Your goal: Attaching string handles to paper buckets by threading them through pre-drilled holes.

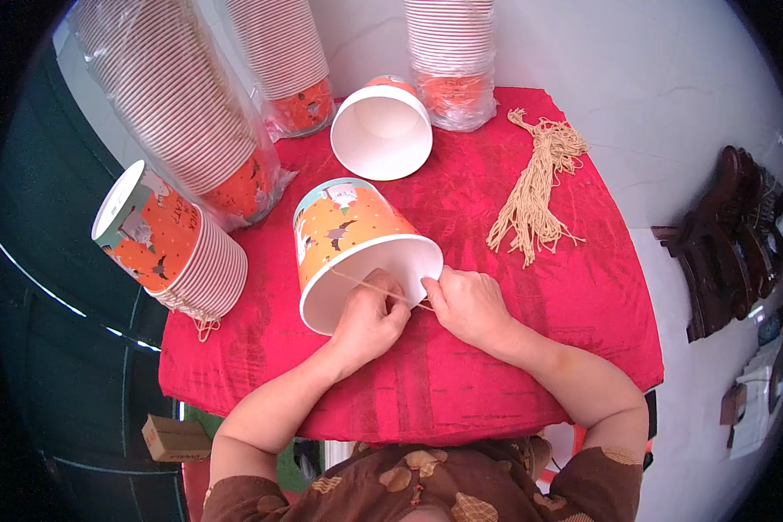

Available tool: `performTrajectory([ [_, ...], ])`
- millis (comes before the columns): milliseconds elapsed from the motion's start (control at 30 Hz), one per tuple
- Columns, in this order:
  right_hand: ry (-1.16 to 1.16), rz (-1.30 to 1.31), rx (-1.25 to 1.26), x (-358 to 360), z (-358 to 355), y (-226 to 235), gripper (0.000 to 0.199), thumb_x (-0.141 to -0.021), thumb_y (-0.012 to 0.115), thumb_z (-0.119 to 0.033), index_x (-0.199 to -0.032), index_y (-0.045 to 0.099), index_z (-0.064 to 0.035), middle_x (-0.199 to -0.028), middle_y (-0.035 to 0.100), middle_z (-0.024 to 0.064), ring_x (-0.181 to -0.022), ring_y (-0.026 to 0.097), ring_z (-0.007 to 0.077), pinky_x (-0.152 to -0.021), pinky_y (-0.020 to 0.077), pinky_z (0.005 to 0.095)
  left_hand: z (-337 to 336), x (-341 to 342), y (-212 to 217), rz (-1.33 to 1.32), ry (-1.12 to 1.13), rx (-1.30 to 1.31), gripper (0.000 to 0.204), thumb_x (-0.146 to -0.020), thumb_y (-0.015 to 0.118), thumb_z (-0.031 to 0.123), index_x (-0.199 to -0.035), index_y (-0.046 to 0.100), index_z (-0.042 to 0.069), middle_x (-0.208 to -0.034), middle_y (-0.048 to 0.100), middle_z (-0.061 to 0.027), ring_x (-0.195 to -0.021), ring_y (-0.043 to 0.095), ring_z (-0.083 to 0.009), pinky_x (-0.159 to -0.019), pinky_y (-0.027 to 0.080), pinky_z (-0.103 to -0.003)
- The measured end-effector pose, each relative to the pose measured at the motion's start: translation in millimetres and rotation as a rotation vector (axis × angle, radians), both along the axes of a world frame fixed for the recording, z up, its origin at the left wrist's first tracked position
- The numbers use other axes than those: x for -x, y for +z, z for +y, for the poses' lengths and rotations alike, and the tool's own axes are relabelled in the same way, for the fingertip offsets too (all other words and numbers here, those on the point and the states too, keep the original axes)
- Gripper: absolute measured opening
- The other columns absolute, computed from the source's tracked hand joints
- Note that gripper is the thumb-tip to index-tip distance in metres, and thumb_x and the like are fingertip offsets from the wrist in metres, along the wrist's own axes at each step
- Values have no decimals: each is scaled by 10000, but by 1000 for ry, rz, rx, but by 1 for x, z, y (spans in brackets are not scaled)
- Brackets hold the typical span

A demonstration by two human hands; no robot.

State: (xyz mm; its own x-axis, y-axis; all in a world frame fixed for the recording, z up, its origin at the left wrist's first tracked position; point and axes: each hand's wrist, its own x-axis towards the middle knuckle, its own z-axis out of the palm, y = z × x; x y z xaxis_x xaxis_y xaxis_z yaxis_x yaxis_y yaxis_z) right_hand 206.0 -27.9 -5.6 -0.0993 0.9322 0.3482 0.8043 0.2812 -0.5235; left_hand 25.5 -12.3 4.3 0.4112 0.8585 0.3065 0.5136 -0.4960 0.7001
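Observation:
An orange paper bucket point(352, 228) with printed figures lies tilted on the table, its white open mouth facing me. A beige cord point(350, 277) runs from the left side of its rim across the mouth toward my hands. My left hand point(376, 311) is inside the mouth, its fingers pinched together on the cord. At the right side of the rim, my right hand point(463, 300) grips the bucket's edge between thumb and fingers, where the cord's end passes close by. The inner fingertips of both hands are partly hidden.
A red cloth point(531, 348) covers the table. Tall wrapped stacks of buckets point(170, 96) stand at the back, with a single bucket point(381, 130) lying between them. At left leans a nested stack of buckets point(204, 270) with cords. A bundle of beige cords point(538, 187) lies at right.

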Motion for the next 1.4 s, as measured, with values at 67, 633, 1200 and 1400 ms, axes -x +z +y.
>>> performTrajectory([
  [67,11,-10,5,1,-3,3,332,-928,577,-258,-764,636,25,-646,617,259,-624,636,434,-571,496,536,5,3,-12,-142,-28,143,46,-823,583,28,-806,561,-9,-784,601,-112,-710,601,-218,-622,474,-345],
  [633,350,83,704,-22,6,42,295,-852,630,-272,-859,716,11,-705,684,144,-675,677,232,-651,523,379,2,1,-1,-235,10,587,41,-896,608,42,-878,614,5,-730,599,-18,-597,545,-76,-520,453,-256],
  [1200,342,817,779,-6,-10,33,209,-937,619,-147,-799,677,-2,-644,575,-10,-593,500,61,-531,389,232,-4,2,-3,-33,-118,261,148,-787,704,15,-893,603,-6,-786,636,-121,-745,643,-232,-680,513,-369],
  [1400,777,410,43,12,-33,44,152,-876,647,-144,-790,627,-21,-655,597,177,-600,652,279,-546,500,371,3,5,-12,-153,-169,245,68,-815,651,-2,-871,616,11,-764,630,-105,-760,627,-198,-680,496,-339],
])
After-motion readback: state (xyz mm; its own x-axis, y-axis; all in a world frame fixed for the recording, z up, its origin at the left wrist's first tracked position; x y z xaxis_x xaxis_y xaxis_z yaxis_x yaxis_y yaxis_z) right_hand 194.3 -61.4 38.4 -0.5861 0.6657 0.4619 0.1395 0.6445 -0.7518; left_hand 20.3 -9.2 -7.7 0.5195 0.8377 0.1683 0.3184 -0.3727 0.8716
